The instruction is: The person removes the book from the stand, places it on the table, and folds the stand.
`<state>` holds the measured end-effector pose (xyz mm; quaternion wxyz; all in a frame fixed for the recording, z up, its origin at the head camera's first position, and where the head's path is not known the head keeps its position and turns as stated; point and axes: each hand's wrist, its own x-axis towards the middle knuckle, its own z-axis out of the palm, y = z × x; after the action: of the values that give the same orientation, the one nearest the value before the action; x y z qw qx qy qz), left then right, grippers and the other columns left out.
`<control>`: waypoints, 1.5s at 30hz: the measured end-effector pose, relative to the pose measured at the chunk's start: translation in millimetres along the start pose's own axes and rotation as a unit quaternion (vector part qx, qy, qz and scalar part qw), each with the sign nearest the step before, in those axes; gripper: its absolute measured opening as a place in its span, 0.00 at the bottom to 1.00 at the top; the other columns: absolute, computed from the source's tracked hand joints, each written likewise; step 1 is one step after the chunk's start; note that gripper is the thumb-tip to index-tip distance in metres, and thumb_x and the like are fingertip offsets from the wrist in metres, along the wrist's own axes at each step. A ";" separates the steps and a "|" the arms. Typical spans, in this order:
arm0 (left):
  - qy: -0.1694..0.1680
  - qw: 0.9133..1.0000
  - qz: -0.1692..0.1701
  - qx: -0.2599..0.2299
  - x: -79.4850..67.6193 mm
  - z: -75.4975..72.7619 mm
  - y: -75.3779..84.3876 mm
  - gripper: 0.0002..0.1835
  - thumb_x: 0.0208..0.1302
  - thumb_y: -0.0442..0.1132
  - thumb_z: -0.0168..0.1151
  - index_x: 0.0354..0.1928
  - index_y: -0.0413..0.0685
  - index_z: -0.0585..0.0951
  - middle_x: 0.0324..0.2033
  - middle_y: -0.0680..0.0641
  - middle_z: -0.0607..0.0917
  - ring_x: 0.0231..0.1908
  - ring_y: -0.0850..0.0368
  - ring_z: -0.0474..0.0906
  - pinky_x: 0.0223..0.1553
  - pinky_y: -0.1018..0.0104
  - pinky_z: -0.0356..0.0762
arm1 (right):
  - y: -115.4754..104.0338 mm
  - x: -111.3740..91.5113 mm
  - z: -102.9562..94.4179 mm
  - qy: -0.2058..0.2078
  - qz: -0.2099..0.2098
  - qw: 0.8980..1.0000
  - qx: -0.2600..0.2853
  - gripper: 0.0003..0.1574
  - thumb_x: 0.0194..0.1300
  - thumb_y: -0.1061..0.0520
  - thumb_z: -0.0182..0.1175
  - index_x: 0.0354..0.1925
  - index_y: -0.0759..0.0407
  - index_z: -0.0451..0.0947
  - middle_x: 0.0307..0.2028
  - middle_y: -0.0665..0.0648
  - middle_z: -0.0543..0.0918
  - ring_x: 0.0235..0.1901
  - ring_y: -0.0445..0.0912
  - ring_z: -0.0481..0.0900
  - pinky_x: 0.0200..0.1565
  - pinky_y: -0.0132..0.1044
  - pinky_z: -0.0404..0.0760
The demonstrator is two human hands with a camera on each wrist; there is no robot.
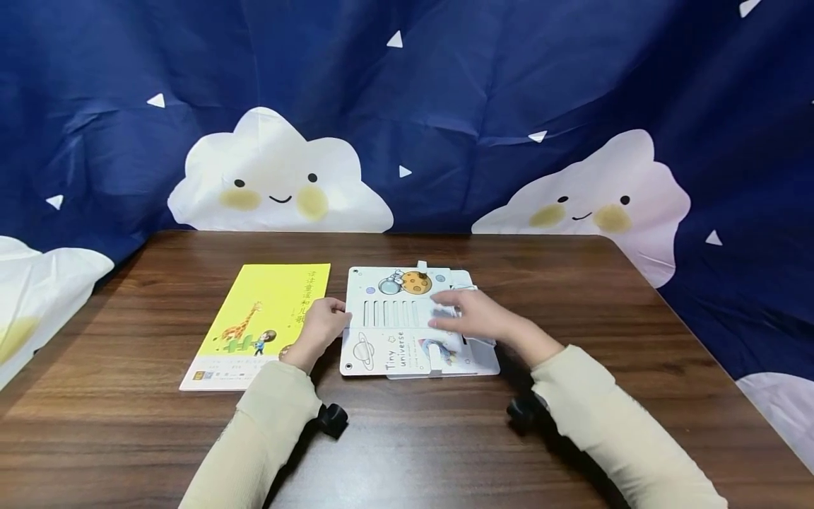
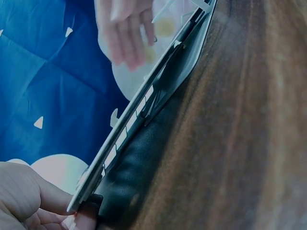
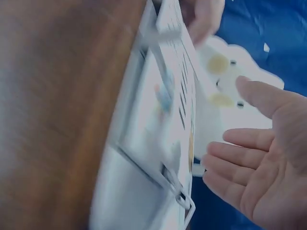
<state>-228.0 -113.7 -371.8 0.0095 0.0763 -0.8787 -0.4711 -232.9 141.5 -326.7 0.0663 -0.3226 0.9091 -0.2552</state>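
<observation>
Head view first, from the left: a yellow picture book (image 1: 263, 322) lies flat on the tabletop (image 1: 127, 396), its long side running away from me, and just beside it on the right sits the white book stand (image 1: 388, 339) printed with planets and an astronaut. My left hand (image 1: 323, 326) is at the stand's left edge, fingers curled round that edge; the left wrist view shows my thumb and fingers (image 2: 29, 201) pinching the near corner of the plate (image 2: 139, 110), which looks lifted off the dark wood at a slant, though I cannot tell how far. The stand lies roughly square to me, its longer side running from me toward the blue cloud curtain (image 1: 445, 106), with the row of slots across its middle. Further right, my right hand (image 1: 473, 318) hovers over the stand's right half, fingers straight and spread, holding nothing; whether the fingertips touch the surface I cannot tell, as the hand is blurred. The right wrist view shows that palm (image 3: 268, 158) open and just beside the plate's face, with the wire frame (image 3: 180, 194) of the stand below it. So the stand lies between my two hands, the left gripping its edge and the right nearer its hinged parts on the right side.
</observation>
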 end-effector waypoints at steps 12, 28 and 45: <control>-0.003 1.000 -0.003 -0.023 11.6 10.3 -6.1 0.08 0.51 0.29 0.53 0.33 0.32 0.76 0.29 0.41 0.76 0.28 0.54 0.72 0.26 0.66 0.74 | 25.9 60.3 -9.1 0.011 0.152 0.985 0.076 0.41 0.58 0.47 0.54 0.61 0.68 0.53 0.59 0.65 0.59 0.57 0.55 0.57 0.55 0.45 0.59; -0.004 1.000 0.002 -0.010 5.3 8.1 3.9 0.07 0.50 0.29 0.51 0.31 0.31 0.76 0.29 0.41 0.76 0.27 0.54 0.71 0.23 0.70 0.72 | 32.0 77.3 -0.5 -0.018 0.173 0.982 0.076 0.40 0.61 0.49 0.51 0.63 0.65 0.48 0.61 0.63 0.55 0.60 0.53 0.51 0.57 0.43 0.54; -0.008 1.000 0.008 0.004 7.1 9.7 7.7 0.07 0.49 0.28 0.51 0.31 0.33 0.75 0.24 0.44 0.74 0.24 0.55 0.69 0.21 0.71 0.66 | 34.8 71.6 1.5 -0.003 0.169 0.982 0.079 0.39 0.61 0.51 0.50 0.63 0.67 0.47 0.62 0.62 0.52 0.61 0.52 0.48 0.58 0.41 0.50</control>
<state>-236.8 -102.5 -371.1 0.0057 0.0656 -0.8813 -0.4679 -307.7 119.4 -342.5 0.1369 -0.1590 0.9272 -0.3101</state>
